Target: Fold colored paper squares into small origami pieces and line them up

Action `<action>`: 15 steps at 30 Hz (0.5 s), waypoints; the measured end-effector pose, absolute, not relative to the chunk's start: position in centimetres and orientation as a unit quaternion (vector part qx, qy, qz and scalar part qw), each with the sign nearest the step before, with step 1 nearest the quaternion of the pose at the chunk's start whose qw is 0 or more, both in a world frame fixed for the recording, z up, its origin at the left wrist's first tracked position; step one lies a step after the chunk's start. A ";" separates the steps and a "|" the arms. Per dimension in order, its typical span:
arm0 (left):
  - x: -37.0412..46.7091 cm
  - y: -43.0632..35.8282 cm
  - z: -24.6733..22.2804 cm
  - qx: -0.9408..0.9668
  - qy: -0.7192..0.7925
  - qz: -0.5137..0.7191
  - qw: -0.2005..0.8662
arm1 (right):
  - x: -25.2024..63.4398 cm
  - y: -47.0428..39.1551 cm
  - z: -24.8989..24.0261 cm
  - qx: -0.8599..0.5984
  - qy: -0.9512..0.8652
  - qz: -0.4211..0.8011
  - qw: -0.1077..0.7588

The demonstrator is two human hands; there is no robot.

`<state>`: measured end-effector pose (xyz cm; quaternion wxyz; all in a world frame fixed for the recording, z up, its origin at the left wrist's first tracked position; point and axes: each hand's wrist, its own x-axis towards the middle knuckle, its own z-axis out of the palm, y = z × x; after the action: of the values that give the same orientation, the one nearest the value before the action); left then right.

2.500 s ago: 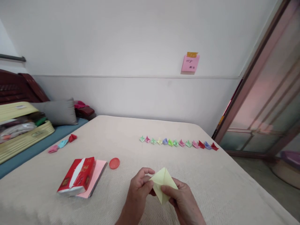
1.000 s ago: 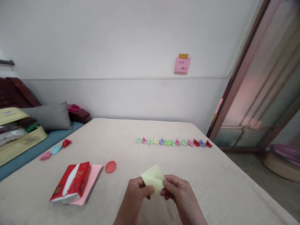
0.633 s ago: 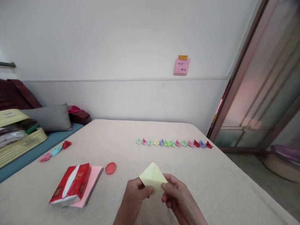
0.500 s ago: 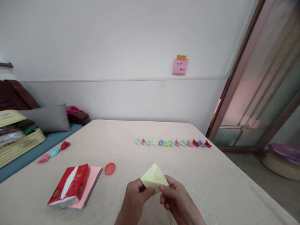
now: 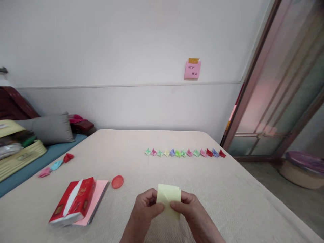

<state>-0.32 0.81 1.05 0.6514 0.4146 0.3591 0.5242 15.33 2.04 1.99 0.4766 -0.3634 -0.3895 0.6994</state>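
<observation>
A pale yellow folded paper [image 5: 168, 195] is held up between both hands near the bottom centre, its upper edge roughly straight. My left hand [image 5: 146, 207] pinches its left side, thumb on the near face. On the right side, my right hand [image 5: 188, 207] grips it the same way, the two thumbs a little apart. The fingers behind the paper are partly hidden. Beyond the hands, a row of small folded paper pieces [image 5: 178, 153] in several colours lies across the table.
The cloth-covered table [image 5: 121, 141] bears a red tissue pack [image 5: 73, 199] on pink paper [image 5: 98, 192], a red round lid [image 5: 117, 182] and three folded pieces [image 5: 56, 165] at left. A grey pillow [image 5: 54, 128] lies beyond. A lidded tub [image 5: 301, 168] stands at right.
The yellow paper has gone from a pointed diamond shape to a squarer shape with a flat top. Both hands have shifted their hold on its sides. The view has moved slightly.
</observation>
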 end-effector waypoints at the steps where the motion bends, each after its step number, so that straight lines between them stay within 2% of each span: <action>1: -0.4 0.7 1.2 0.410 0.357 0.517 0.661 | 15.4 2.1 1.8 -0.353 -0.375 0.713 0.476; 9: -0.5 0.4 1.1 0.386 0.340 0.510 0.689 | 15.6 2.1 0.5 -0.318 -0.330 0.754 0.471; 15: -0.3 0.6 0.7 0.389 0.364 0.526 0.663 | 14.8 2.2 -0.4 -0.275 -0.318 0.786 0.454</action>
<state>-0.29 0.62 0.71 0.6628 0.3889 0.3642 0.5261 14.81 2.19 -0.41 0.4537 -0.2746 -0.3176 0.7860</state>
